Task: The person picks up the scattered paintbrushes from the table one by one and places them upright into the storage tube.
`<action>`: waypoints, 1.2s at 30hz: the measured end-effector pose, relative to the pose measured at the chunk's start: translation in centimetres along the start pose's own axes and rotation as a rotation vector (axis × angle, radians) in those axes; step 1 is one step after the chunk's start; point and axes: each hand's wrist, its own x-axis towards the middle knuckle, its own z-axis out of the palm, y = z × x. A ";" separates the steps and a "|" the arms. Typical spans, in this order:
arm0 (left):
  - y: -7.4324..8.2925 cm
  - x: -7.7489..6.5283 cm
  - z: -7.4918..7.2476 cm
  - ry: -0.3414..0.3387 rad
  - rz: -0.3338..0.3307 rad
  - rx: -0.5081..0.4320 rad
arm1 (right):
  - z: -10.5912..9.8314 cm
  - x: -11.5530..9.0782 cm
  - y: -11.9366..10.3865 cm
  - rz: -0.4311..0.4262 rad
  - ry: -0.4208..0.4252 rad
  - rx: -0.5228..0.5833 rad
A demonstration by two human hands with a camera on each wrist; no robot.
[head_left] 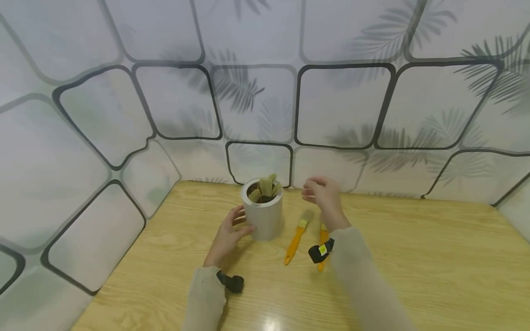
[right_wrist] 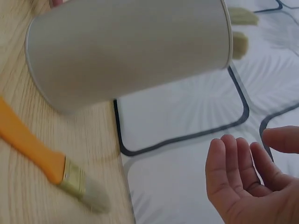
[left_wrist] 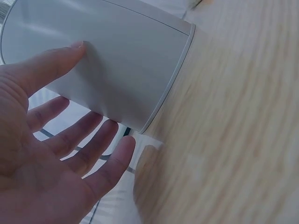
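Note:
A light grey cylindrical canister (head_left: 265,219) stands upright on the wooden table, with several pale, bristle-like tops (head_left: 267,186) inside it. My left hand (head_left: 229,232) is at its left side. In the left wrist view the thumb (left_wrist: 60,63) lies on the canister wall, and the spread fingers rest at its edge. My right hand (head_left: 325,195) is raised to the right of the canister, its fingers loosely bent and holding nothing. Below it lie two orange-handled paintbrushes: one brush (head_left: 295,243) in plain sight, the other brush (head_left: 324,234) partly hidden by the right wrist.
The wooden table (head_left: 434,257) meets a wall covering (head_left: 343,105) with dark rounded outlines and leaf prints just behind the canister. On the left, the same covering runs along the table's edge. Both wrists carry small black cameras.

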 end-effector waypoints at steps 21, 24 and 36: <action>0.3 -0.1 0.2 -0.006 -0.040 -0.005 | -6.8 -1.7 2.6 0.119 0.002 -0.097; 0.3 -0.1 0.2 -0.008 -0.041 -0.002 | -7.3 -1.7 3.1 0.139 0.000 -0.092; 0.2 -0.3 0.1 -0.015 -0.044 -0.016 | -8.6 -2.2 5.1 0.251 -0.007 -0.064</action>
